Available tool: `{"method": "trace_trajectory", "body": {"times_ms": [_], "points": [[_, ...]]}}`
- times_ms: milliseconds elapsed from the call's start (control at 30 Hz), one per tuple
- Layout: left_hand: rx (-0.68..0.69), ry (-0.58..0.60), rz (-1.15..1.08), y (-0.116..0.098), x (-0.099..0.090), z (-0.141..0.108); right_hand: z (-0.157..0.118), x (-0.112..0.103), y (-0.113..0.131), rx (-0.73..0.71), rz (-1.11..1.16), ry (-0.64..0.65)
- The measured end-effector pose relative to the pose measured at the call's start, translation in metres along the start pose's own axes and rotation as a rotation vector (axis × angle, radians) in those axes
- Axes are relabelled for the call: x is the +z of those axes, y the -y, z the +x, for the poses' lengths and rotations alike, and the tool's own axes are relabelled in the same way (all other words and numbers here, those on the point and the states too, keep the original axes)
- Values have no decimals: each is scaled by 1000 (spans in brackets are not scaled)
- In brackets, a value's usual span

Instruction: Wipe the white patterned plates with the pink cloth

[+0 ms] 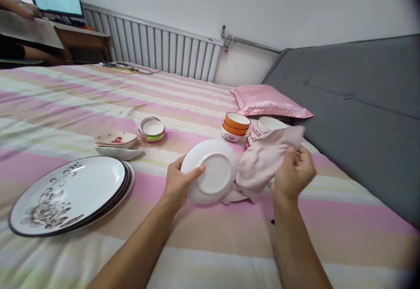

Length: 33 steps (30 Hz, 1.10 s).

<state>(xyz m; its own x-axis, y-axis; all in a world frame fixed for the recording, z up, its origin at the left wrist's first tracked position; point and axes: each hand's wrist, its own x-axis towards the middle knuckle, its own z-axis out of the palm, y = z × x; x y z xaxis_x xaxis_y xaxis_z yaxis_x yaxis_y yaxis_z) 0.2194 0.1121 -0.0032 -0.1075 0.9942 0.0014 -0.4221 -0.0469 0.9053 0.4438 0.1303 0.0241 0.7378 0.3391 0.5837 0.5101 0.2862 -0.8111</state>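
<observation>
My left hand (180,180) grips a small white plate (215,173) by its left edge, thumb across the face that shows a raised ring. In my right hand (294,170) is a pale pink cloth (259,162), pinched between thumb and fingers. The cloth hangs down to the plate's right side; whether it touches the plate I cannot tell. Behind the cloth stand white bowls with red trim (269,124), partly hidden by it. Just left of them is a stack of orange and white bowls (235,126).
At left lies a stack of large oval plates (75,192) with a flower print. Beyond it are shallow dishes (116,139) and small stacked bowls (152,128). A pink pillow (269,100) rests against the grey headboard (348,83). Cables (127,67) lie at the bed's far edge; another person's arm (19,8) shows upper left.
</observation>
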Motion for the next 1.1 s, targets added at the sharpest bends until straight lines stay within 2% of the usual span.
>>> {"method": "trace_trajectory", "body": {"times_ms": [100,167,333,433,567,667,767,833,967,1100], "points": [[-54,57,-38,-1,-2,0,-6,9,-9,256,191,229],[-85,73,-19,2,-1,-1,-9,13,-14,362,298,303],[-184,151,138,11,4,-2,-25,17,-5,336,299,353],[-118,163,318,13,6,-3,-44,17,13,286,316,469],[97,212,558,12,7,-2,-70,10,40,93,281,649],[236,284,624,13,7,-3,-83,5,50,-165,214,814],[275,330,602,16,7,-3,-89,6,49,-496,118,958],[272,341,596,16,7,-3,-89,9,45,-630,23,990],[275,366,636,14,7,-3,-86,14,38,-740,-44,1057],[304,362,733,12,7,-5,-79,15,34,-767,-23,1069]]}}
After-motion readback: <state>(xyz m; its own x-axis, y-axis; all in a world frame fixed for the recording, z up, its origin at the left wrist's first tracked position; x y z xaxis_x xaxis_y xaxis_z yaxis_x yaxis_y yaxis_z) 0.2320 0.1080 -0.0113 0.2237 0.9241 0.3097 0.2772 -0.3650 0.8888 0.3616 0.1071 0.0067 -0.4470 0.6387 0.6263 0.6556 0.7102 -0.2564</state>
